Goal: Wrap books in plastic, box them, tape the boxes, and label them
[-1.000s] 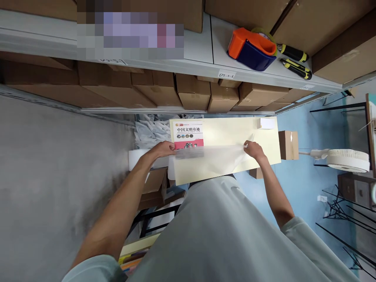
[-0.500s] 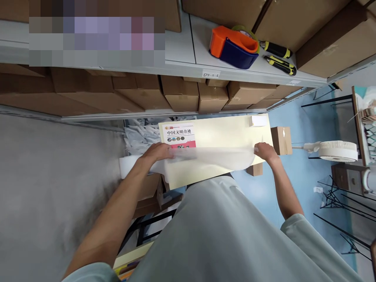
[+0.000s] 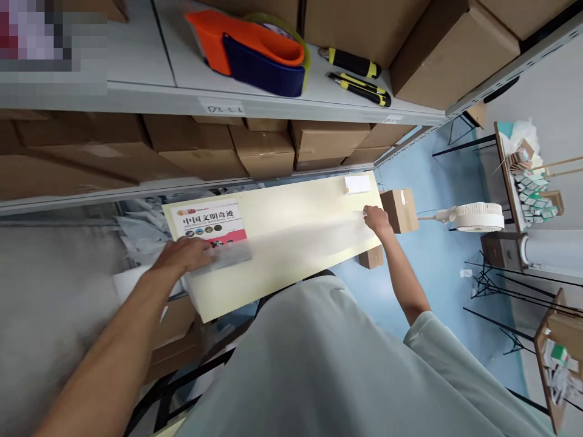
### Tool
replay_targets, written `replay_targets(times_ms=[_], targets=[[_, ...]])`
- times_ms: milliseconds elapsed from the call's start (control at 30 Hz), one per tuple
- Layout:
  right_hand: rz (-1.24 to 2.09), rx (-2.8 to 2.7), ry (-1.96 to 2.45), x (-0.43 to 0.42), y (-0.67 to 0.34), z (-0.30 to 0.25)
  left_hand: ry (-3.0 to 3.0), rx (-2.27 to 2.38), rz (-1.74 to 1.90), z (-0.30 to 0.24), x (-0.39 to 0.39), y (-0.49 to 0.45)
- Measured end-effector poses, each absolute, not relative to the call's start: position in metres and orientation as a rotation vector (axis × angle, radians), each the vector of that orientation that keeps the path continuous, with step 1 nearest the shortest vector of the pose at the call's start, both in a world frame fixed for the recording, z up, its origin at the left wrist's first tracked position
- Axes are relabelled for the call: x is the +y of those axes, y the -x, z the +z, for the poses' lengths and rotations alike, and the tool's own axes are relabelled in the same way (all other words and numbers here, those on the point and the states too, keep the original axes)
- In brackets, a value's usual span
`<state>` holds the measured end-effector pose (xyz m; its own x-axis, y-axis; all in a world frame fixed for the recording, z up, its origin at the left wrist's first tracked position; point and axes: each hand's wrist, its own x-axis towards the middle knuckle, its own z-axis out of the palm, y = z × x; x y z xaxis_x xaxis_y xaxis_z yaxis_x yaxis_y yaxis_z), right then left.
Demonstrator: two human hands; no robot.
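A thin translucent plastic sheet (image 3: 300, 237) lies stretched across the pale yellow table (image 3: 291, 209). My left hand (image 3: 184, 255) presses flat on its left end, over the lower part of a book (image 3: 207, 224) with a white and red cover. My right hand (image 3: 376, 217) pinches the sheet's right end near the table's right edge. The sheet is blurred by motion.
A small white box (image 3: 357, 184) sits at the table's far right corner. Above, a shelf (image 3: 182, 91) carries an orange and blue tape dispenser (image 3: 255, 48), two yellow-black knives (image 3: 359, 73) and cardboard boxes. A cardboard box (image 3: 401, 209) and a white fan (image 3: 478, 216) stand right of the table.
My hands have moved apart and pulled the sheet out long and flat over the table. The view has swung to the right and closer to the shelf.
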<state>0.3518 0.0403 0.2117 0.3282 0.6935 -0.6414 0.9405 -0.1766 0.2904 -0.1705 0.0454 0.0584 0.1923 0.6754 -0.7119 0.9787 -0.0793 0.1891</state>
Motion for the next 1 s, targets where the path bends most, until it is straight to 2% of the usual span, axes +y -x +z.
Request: replay_targets(times_ms=[333,600,833,1000], targets=[[-0.575,1.464,-1.91,0.076,-0.412,0.138,-1.806,1.636,-0.381,0.049,0.035,0.06],[-0.539,1.503,-1.909,0.074,-0.408,0.113,-1.71,1.778,-0.193,0.044,0.021,0.035],[-0.504,1.705,-1.941,0.056,-0.319,0.128,-1.585,1.998,0.002,0.045,0.013,0.064],[-0.828,1.969,-1.618,0.045,-0.198,0.136,-1.356,2.206,0.108,0.036,0.016,0.122]])
